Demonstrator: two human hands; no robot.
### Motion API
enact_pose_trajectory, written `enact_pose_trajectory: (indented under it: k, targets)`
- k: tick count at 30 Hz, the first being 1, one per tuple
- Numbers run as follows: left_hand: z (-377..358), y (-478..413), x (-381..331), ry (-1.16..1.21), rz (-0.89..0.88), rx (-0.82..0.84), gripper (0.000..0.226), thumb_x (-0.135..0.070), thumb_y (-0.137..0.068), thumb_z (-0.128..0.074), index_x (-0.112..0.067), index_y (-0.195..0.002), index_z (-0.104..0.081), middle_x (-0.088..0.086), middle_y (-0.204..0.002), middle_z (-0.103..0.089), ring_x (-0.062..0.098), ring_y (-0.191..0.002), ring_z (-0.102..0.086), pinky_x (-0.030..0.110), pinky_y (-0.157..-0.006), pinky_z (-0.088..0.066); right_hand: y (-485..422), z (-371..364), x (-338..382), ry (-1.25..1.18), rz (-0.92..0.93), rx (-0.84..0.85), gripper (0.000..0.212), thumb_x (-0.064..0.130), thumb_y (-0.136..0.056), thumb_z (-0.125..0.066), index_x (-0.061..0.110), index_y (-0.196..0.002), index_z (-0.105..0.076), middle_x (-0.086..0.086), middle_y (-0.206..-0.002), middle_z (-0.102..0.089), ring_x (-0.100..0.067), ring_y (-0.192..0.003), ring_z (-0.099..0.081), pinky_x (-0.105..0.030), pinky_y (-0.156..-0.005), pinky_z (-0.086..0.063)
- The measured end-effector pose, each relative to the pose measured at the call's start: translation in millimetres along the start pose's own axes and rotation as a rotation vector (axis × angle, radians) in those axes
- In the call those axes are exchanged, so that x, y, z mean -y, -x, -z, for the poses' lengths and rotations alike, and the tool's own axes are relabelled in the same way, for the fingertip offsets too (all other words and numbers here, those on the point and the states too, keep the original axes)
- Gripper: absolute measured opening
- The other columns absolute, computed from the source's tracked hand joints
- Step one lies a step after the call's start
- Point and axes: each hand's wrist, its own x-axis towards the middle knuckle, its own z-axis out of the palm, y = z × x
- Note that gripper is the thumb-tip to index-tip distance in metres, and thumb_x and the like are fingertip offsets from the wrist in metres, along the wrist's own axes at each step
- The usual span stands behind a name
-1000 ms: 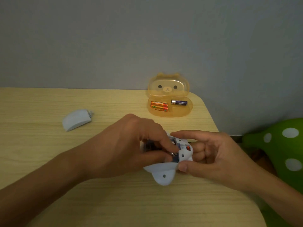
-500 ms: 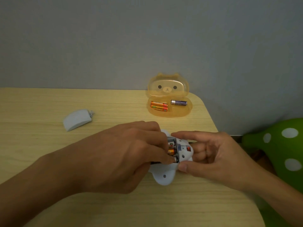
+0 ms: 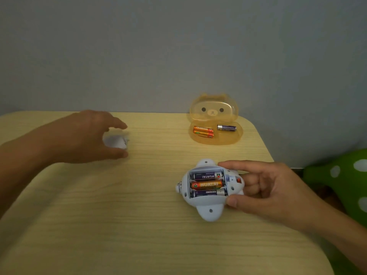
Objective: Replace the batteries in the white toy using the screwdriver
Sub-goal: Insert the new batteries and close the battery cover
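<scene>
Loads of bare worktop (image 3: 99, 225) lay open up front and between the hands; only the orange case (image 3: 215, 133) blocked the back-right corner.

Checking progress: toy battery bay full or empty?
Full: three batteries fill the open bay of the white toy; cover lies apart.

Home – wooden desk (image 3: 139, 225), bear-faced case (image 3: 214, 112)
</scene>
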Motion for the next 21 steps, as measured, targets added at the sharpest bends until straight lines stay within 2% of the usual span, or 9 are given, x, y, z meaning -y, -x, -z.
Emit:
enact_pose_trajectory:
  k: [3,5,7,10,12,14,16,21]
  targets:
    - [-9.6,-2.2,7.7,-0.06,0.074,0.124,0.086,-0.07,-0.077,-0.075,-0.033,-0.151,-0.049,-0.011,-0.144,-0.062,0.014,-0.12,-0.06,0.034,-0.1,-0.05,-0.5,-1.1,0.3,-0.003,-0.001,-0.003,0.064,0.017,-0.066,-0.086,0.027,-0.127,-0.069,-0.005,-0.1,-0.086,-0.029,-0.095,-0.082,-0.045,-0.087,-0.065]
    - [-12.2,-4.7,12.1,-0.077,0.095,0.153,0.081,-0.061,-0.082,-0.077,-0.03,-0.152,-0.049,-0.009,-0.141,-0.064,0.016,-0.119,-0.062,0.036,-0.101,-0.052,-0.7,-1.8,-0.1,-0.007,0.003,-0.002,0.064,0.016,-0.066,-0.086,0.026,-0.127,-0.069,-0.005,-0.099,-0.086,-0.029,-0.095,-0.082,-0.043,-0.086,-0.066]
    - [-11.5,-6.7,12.1,-0.053,0.087,0.105,0.078,-0.053,-0.081,-0.082,-0.03,-0.15,-0.052,-0.01,-0.135,-0.067,0.015,-0.112,-0.065,0.036,-0.096,-0.054,-0.7,-2.9,0.3,-0.011,0.01,0.002,0.064,0.015,-0.066,-0.086,0.026,-0.126,-0.069,-0.006,-0.099,-0.086,-0.03,-0.095,-0.082,-0.041,-0.085,-0.066]
    - [-4.1,-1.2,-12.6,0.224,-0.067,-0.084,0.072,-0.057,-0.072,-0.084,-0.036,-0.138,-0.064,-0.019,-0.12,-0.072,0.002,-0.098,-0.069,0.036,-0.09,-0.06,-1.6,-2.6,-0.2,0.002,0.016,-0.002,0.063,0.015,-0.066,-0.085,0.026,-0.126,-0.068,-0.005,-0.099,-0.086,-0.029,-0.095,-0.082,-0.038,-0.084,-0.067]
    - [0.6,12.4,-47.8,0.444,-0.236,-0.135,0.07,-0.062,-0.068,-0.077,-0.04,-0.133,-0.066,-0.025,-0.118,-0.072,0.001,-0.102,-0.07,0.033,-0.09,-0.06,-1.9,-2.4,0.9,0.011,0.019,0.004,0.063,0.016,-0.068,-0.085,0.026,-0.127,-0.068,-0.004,-0.101,-0.085,-0.028,-0.095,-0.082,-0.037,-0.084,-0.067]
    - [2.3,27.3,-83.0,0.569,-0.386,-0.138,0.064,-0.058,-0.072,-0.078,-0.041,-0.132,-0.066,-0.027,-0.12,-0.071,0.004,-0.108,-0.069,0.025,-0.088,-0.057,-2.5,-3.9,2.2,0.006,0.022,0.005,0.062,0.016,-0.068,-0.085,0.026,-0.127,-0.068,-0.003,-0.101,-0.085,-0.027,-0.095,-0.082,-0.035,-0.082,-0.067]
    - [-2.9,34.2,-105.2,0.606,-0.478,-0.151,0.063,-0.053,-0.073,-0.084,-0.04,-0.132,-0.067,-0.025,-0.12,-0.073,0.008,-0.11,-0.069,0.022,-0.084,-0.054,-3.7,-5.1,2.2,-0.005,0.019,-0.001,0.06,0.016,-0.068,-0.085,0.028,-0.124,-0.068,-0.002,-0.099,-0.086,-0.025,-0.092,-0.083,-0.033,-0.081,-0.067]
    - [-22.3,28.9,-126.0,0.604,-0.504,-0.149,0.065,-0.059,-0.072,-0.081,-0.041,-0.133,-0.069,-0.026,-0.115,-0.073,0.008,-0.101,-0.068,0.026,-0.08,-0.055,-3.3,-6.0,2.7,-0.03,0.028,0.014,0.052,0.015,-0.071,-0.084,0.028,-0.12,-0.072,-0.005,-0.102,-0.085,-0.03,-0.093,-0.082,-0.039,-0.085,-0.067]
